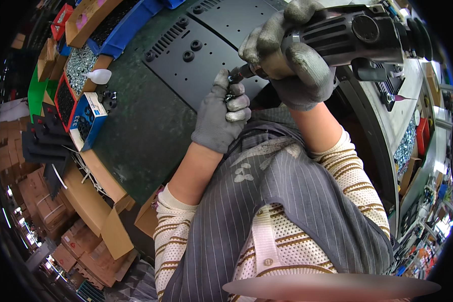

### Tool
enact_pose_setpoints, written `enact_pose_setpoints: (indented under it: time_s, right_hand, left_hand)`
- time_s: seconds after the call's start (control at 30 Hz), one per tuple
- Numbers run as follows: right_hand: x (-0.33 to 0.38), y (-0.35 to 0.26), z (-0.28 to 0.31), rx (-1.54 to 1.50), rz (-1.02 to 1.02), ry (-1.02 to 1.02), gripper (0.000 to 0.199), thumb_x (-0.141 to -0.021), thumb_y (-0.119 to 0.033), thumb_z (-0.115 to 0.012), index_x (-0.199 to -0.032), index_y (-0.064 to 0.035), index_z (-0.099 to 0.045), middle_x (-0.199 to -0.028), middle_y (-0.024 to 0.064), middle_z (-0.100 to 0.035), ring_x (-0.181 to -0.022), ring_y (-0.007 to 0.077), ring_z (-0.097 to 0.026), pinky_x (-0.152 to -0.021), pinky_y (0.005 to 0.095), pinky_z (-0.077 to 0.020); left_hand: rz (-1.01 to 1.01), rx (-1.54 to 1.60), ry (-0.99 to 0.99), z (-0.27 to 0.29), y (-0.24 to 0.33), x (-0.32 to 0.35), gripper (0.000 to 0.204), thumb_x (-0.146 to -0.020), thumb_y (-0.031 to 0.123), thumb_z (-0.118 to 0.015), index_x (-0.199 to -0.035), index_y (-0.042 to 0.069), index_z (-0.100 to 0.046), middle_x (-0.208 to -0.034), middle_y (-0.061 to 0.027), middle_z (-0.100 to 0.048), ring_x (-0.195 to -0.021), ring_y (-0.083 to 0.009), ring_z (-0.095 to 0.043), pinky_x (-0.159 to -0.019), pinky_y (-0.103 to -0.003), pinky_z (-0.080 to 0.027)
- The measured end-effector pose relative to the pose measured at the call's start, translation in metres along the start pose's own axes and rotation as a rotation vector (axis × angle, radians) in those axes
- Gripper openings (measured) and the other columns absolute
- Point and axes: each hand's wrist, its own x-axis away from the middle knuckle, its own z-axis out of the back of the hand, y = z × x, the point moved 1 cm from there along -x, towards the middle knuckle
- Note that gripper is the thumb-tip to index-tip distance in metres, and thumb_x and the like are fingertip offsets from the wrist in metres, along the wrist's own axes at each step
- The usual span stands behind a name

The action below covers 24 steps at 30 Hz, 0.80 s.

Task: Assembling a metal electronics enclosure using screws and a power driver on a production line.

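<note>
Ribbed black driver (pixel 340 41), clasped in knit-gloved right hand (pixel 303 83), left hand (pixel 217 115) pinching its bit (pixel 242 73), slotted dark panel (pixel 199 75)

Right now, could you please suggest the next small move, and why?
Perhaps guide the black power driver toward the perforated dark-grey metal plate: the grey-gloved right hand grips it, and the curled, grey-gloved left hand is at its tip.

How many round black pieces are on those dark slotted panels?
5: one black piece and another at the slot row's ends on the nearer panel; two more further in; one beside the farther panel's slots. The right hand and power tool may hide more.
</note>
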Motion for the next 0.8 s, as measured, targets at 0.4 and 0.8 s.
enact_pose_setpoints:
  time_s: [0.4, 0.8]
  right_hand:
    - [-0.003, -0.015, -0.012, -0.241, 0.181, -0.065, 0.046, -0.078, -0.015, -0.066, -0.118, -0.0106, -0.045, -0.090, 0.0146, -0.062, -0.077, 0.0310, -0.062, -0.071, 0.0417, -0.0500]
    - [0.003, -0.021, -0.010, -0.260, 0.149, -0.031, 0.047, -0.077, -0.017, -0.066, -0.119, -0.0107, -0.046, -0.091, 0.0143, -0.064, -0.076, 0.0303, -0.063, -0.074, 0.0431, -0.0498]
  left_hand:
    - [0.021, -0.092, -0.058, -0.011, -0.009, 0.004, 0.032, -0.098, 0.036, -0.047, -0.100, 0.005, -0.055, -0.069, -0.0010, -0.049, -0.048, -0.0070, -0.039, -0.035, -0.017, -0.033]
    - [-0.021, -0.143, -0.006, -0.017, -0.015, 0.005, 0.022, -0.099, 0.035, -0.047, -0.097, 0.014, -0.054, -0.070, -0.0006, -0.047, -0.049, -0.0067, -0.039, -0.035, -0.017, -0.032]
